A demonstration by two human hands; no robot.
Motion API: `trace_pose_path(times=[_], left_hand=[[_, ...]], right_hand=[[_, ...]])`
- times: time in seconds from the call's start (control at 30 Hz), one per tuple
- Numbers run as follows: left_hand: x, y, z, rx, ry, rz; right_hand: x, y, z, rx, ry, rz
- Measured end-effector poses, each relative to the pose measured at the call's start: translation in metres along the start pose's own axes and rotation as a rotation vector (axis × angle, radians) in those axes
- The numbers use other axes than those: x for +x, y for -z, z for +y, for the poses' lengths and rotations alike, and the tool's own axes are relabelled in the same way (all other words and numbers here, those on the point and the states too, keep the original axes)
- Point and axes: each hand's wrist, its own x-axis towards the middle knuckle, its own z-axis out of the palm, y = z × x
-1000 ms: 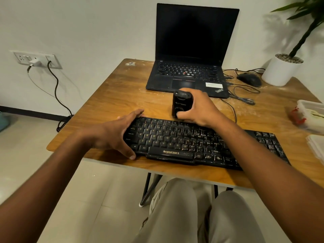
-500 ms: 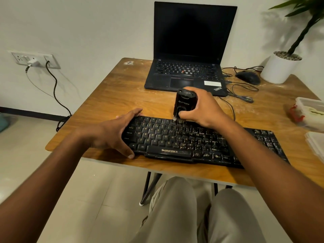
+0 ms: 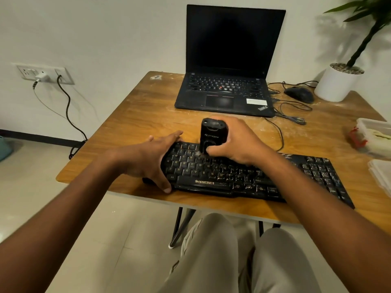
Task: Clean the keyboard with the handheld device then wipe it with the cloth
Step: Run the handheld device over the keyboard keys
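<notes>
The single head view looks down on a wooden table whose near edge runs across the middle of the frame, with the person's knees below it. The black keyboard lies close to that near edge, its long axis running from centre-left toward the lower right, the right end almost at the table's lip. Bare tabletop lies open between the keyboard and the laptop at top centre, and more toward the upper left corner. On the right the room is tighter: a mouse and loose cables sit beside the laptop, a white plant pot stands at the upper right, and plastic containers crowd the right edge.

The left hand rests flat with straight, spread fingers over the keyboard's left end, thumb along its front edge. The right hand grips the black handheld device, fingers wrapped round its right side, thumb on its lower front. The device stands upright, long axis vertical, its lower end pointing down onto the upper key rows left of the keyboard's middle, just right of the left hand.
</notes>
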Motion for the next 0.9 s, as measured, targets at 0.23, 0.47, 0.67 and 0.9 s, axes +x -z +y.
trace_pose_path(times=[0.23,0.47,0.67,0.9], left_hand=[[0.008,0.000,-0.011,-0.041,-0.015,-0.003],[0.010,-0.001,-0.014,-0.066,-0.026,-0.025],[0.012,-0.001,-0.014,-0.082,-0.053,-0.032],[0.013,-0.002,-0.016,-0.094,-0.046,-0.023]], right_hand=[[-0.005,0.038,-0.004,-0.109,-0.052,-0.020],[0.004,-0.009,-0.009,0.134,-0.021,0.055],[-0.005,0.032,0.002,-0.178,-0.095,-0.099],[0.001,0.016,-0.010,0.142,-0.028,0.075]])
